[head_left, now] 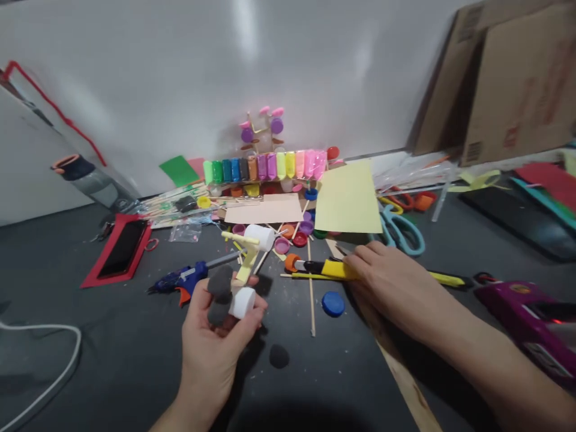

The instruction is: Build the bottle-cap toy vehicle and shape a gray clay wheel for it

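Currently, the left hand (213,345) grips a white cylinder (243,302) and dark discs (220,282) left of the blue lid (333,304); the right hand (380,273), right of it, partly covers the yellow cutter (338,269), grip unclear. Excess thumb pressure could detach discs.

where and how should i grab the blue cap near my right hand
Probably best pinched at opposite edges from above, arriving from the near side: the blue cap lies flat, its round edge is uncovered, and your right hand is beyond it.
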Available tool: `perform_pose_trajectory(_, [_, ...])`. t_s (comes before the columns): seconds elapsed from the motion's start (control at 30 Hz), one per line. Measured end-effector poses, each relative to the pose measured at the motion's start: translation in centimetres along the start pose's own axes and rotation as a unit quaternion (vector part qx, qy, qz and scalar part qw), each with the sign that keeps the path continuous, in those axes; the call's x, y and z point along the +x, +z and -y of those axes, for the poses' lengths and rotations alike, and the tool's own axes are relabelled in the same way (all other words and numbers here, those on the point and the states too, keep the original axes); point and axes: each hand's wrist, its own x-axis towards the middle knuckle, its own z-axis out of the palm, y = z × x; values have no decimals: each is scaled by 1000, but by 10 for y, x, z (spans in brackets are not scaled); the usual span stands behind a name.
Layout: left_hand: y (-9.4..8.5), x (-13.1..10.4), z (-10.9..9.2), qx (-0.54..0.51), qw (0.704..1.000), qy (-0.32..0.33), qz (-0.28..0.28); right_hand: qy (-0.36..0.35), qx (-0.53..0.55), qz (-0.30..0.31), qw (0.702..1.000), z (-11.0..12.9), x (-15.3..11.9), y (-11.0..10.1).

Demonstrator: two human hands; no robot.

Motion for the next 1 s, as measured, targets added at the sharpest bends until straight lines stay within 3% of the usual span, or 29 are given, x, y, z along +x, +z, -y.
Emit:
perform_pose_trajectory(0.13, [-1,0,1,0,1000,2,-12,4,17,-18,1000,1,-2,-14])
perform_pose_trajectory(0.3, [-2,2,4,14,1000,-20,-19,-48,208,-46,976,2,-4,-38])
perform_pose_trajectory(0.4, [-3,3,7,12,1000,-21,-10,-61,237,-70,967,9,-1,-44])
perform_pose_trajectory(0.53, [-3,1,9,-5,1000,-22,12,-87,247,-109,959,21,0,-43])
perform_pose_trajectory(1.0, [-2,-4,11,-15,998,-25,47,-89,268,-117,952,40,-7,-30])
